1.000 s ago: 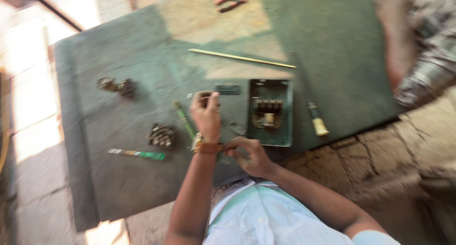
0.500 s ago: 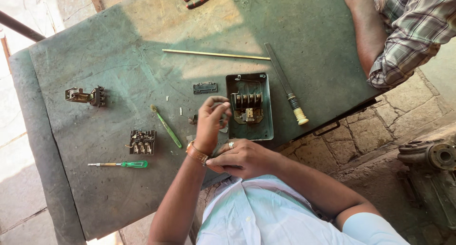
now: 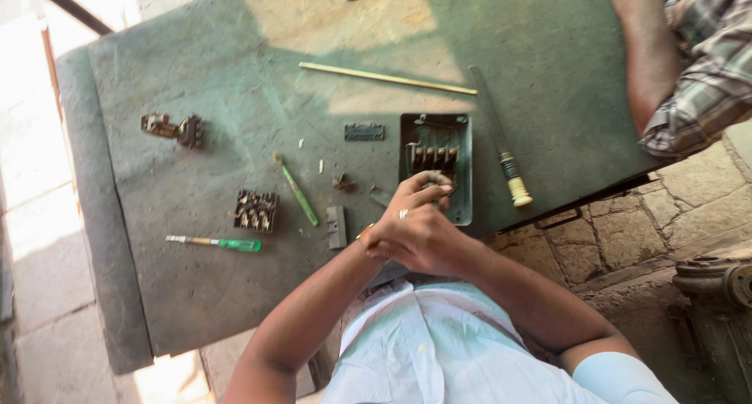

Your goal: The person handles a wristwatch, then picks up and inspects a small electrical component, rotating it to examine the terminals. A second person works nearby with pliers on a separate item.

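Observation:
A grey-green metal switch box (image 3: 464, 136) lies open on the green worktable (image 3: 196, 294), with a row of terminals (image 3: 435, 157) inside. My left hand (image 3: 424, 192) reaches into the box's near end, fingertips pinched at a small part there; whether it holds that part is hidden. My right hand (image 3: 419, 241), with a ring on one finger, lies curled over the back of the left hand and wrist. Nothing shows in it.
A file with a cream handle (image 3: 501, 149) lies right of the box, a thin rod (image 3: 384, 77) beyond it. To the left lie a green screwdriver (image 3: 223, 243), a green-handled tool (image 3: 298, 196), a black fuse block (image 3: 254, 211) and a metal part (image 3: 172, 128). Another person's arm (image 3: 650, 52) rests top right.
The camera has steadied and the view shifted. My right hand has moved up from near the wrist onto the back of my left hand, which stays at the box.

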A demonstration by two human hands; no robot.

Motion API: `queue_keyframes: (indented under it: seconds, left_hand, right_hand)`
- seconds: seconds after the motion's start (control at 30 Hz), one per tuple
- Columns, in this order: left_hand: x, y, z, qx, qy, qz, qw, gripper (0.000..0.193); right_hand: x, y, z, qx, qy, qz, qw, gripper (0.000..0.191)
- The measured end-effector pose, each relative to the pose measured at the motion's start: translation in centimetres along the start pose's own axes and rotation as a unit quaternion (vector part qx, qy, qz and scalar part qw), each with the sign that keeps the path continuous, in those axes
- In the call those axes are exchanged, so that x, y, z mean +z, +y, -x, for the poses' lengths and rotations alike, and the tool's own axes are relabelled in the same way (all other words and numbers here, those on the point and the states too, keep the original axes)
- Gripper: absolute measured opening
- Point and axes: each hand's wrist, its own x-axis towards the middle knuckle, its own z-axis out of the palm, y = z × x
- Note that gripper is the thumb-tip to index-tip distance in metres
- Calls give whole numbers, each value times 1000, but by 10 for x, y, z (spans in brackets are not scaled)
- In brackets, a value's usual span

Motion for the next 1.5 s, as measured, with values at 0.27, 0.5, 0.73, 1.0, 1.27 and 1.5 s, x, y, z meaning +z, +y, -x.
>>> queue_keyframes:
  seconds: [0.27, 0.5, 0.73, 1.0, 1.27, 1.5]
  left_hand:
    - [8, -12, -9, 97, -140, 150, 974, 19]
    - [7, -13, 0, 173, -177, 181, 952, 23]
    - [7, -19, 0, 197, -190, 186, 944, 27]
    - [23, -1, 6, 215, -199, 190, 937, 31]
    - [18, -8, -4, 233, -218, 190, 929, 36]
    - [12, -4, -21, 207, -134, 81, 966, 31]
  right_hand:
    - [-15, 19, -3, -37, 13, 43, 998, 27]
    - [-31, 8, -16, 8, -72, 67, 995, 37]
    - [-39, 4, -20, 6, -156, 90, 984, 59]
    - [-31, 14, -11, 6, -101, 87, 991, 40]
    - [-30, 13, -9, -10, -86, 82, 993, 48]
    - [-18, 14, -4, -56, -9, 67, 996, 35]
